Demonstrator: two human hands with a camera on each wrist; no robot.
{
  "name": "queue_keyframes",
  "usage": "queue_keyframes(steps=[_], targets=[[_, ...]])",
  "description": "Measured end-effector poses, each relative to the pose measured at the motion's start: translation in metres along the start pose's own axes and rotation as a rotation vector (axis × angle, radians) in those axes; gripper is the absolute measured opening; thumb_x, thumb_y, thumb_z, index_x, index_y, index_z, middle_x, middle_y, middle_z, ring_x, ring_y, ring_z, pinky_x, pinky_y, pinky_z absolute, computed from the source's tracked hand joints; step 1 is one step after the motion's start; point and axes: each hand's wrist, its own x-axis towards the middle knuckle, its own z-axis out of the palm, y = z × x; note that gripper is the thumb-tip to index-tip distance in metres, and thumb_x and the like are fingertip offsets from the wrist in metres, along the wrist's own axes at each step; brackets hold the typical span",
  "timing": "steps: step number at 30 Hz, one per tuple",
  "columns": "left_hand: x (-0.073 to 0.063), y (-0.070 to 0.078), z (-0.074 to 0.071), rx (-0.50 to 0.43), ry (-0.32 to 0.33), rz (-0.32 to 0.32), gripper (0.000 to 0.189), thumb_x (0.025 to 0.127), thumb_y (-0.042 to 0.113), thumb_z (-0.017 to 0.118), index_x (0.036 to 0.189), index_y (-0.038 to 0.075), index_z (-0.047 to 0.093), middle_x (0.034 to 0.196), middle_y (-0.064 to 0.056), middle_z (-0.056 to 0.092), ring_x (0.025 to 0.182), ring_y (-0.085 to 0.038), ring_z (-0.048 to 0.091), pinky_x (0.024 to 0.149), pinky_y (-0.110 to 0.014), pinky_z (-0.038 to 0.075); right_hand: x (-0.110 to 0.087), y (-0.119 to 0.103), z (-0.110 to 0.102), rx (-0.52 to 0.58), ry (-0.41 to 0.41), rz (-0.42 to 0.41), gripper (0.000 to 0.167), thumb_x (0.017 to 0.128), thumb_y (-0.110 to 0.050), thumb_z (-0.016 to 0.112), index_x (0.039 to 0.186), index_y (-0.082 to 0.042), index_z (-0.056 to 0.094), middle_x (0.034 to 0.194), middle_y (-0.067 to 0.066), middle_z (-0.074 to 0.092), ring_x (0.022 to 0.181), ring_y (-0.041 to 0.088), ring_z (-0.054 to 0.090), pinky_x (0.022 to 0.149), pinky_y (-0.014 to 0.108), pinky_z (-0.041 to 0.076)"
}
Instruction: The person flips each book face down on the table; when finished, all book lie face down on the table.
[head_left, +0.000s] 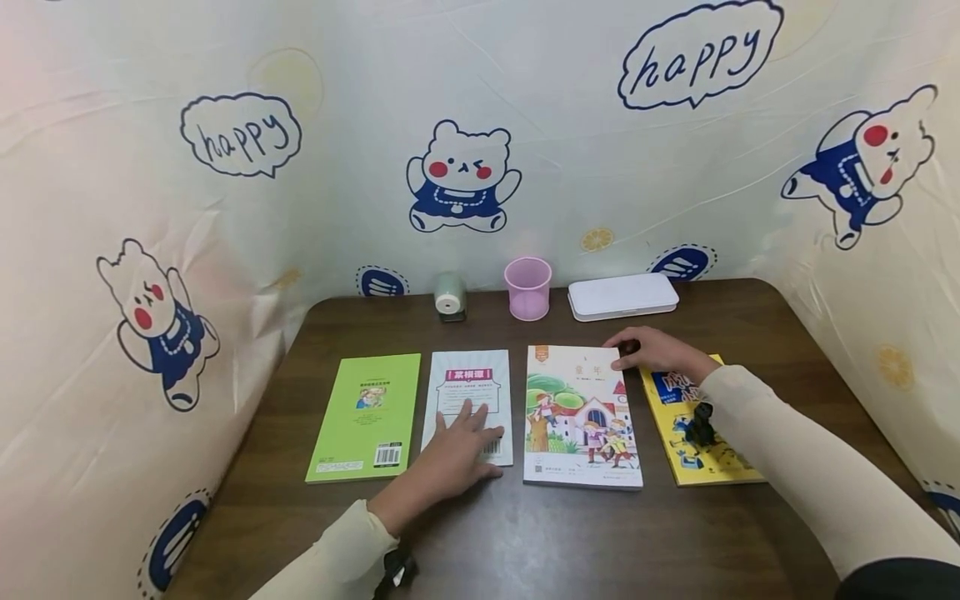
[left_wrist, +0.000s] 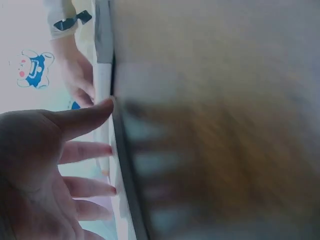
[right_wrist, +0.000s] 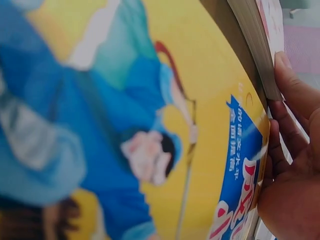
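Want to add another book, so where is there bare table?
Front middle: bare table before the white storybook, between left hand and right sleeve. Back left: behind the green book, left of the mint device. Crowded: the book row's narrow gaps, with the right hand at one beside the yellow book.

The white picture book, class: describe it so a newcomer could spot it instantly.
On the brown table, find the pink cup. In the row in front of it, the white picture book is third from the left, its corner in the right hand. Its castle-like building sets it apart from the pale blue book and yellow book.
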Motion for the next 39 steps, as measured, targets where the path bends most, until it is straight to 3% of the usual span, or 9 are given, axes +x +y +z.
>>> queue_keyframes(steps=[5,9,12,18,25,30,39], targets=[[0.009,0.013,0.001,-0.006,-0.027,0.061,0.083,0.088,0.063,0.072,0.151,0.013,0.053,0.166,-0.013,0.035,0.158,-0.036,0.018,0.12,-0.07,0.019,0.0,0.002,-0.002,0.016,-0.002,-0.003,0.048,0.096,-0.03,0.076,0.136,-0.006,0.067,0.14,0.022,0.058,0.117,0.034,0.054,0.103,0.055,0.044],[0.015,0.024,0.005,-0.042,-0.073,0.106,0.106,0.085,0.069,0.071,0.164,0.013,0.029,0.169,-0.014,0.026,0.159,-0.034,0.012,0.123,-0.065,0.019,0.001,0.002,-0.003,0.032,-0.009,0.007,0.048,0.096,-0.03,0.076,0.137,-0.006,0.066,0.14,0.022,0.058,0.118,0.034,0.054,0.104,0.056,0.043],[0.02,0.03,0.008,-0.03,-0.103,0.127,0.114,0.082,0.07,0.073,0.166,0.015,0.02,0.171,-0.015,0.021,0.159,-0.034,0.009,0.124,-0.063,0.018,0.003,0.003,-0.003,0.034,-0.014,0.014,0.048,0.096,-0.03,0.076,0.137,-0.007,0.066,0.14,0.021,0.059,0.117,0.033,0.054,0.104,0.056,0.043],[0.029,0.036,0.009,0.013,-0.136,0.151,0.113,0.081,0.064,0.079,0.166,0.014,0.023,0.169,-0.021,0.02,0.159,-0.035,0.009,0.126,-0.056,0.017,0.005,0.004,-0.003,0.038,-0.016,0.019,0.048,0.096,-0.03,0.075,0.137,-0.006,0.066,0.139,0.021,0.059,0.117,0.033,0.054,0.105,0.056,0.044],[0.034,0.035,0.012,0.0,-0.15,0.172,0.109,0.083,0.058,0.081,0.164,0.011,0.026,0.168,-0.023,0.021,0.159,-0.034,0.011,0.128,-0.047,0.017,0.005,0.004,-0.002,0.046,-0.015,0.017,0.047,0.096,-0.03,0.076,0.135,-0.006,0.067,0.137,0.021,0.059,0.116,0.033,0.054,0.103,0.054,0.045],[0.033,0.035,0.01,-0.085,-0.152,0.157,0.108,0.082,0.053,0.084,0.164,0.01,0.028,0.169,-0.022,0.021,0.159,-0.032,0.012,0.128,-0.045,0.019,0.003,0.003,0.0,0.052,-0.015,0.019,0.046,0.096,-0.028,0.075,0.135,-0.005,0.067,0.137,0.021,0.059,0.116,0.033,0.054,0.103,0.055,0.044],[0.025,0.034,0.007,-0.383,-0.117,0.092,0.107,0.08,0.044,0.088,0.164,0.018,0.028,0.171,-0.016,0.017,0.158,-0.029,0.019,0.123,-0.051,0.029,0.002,0.0,0.001,0.033,-0.019,0.025,0.047,0.098,-0.027,0.072,0.138,-0.005,0.064,0.141,0.024,0.056,0.12,0.037,0.053,0.107,0.059,0.043]])
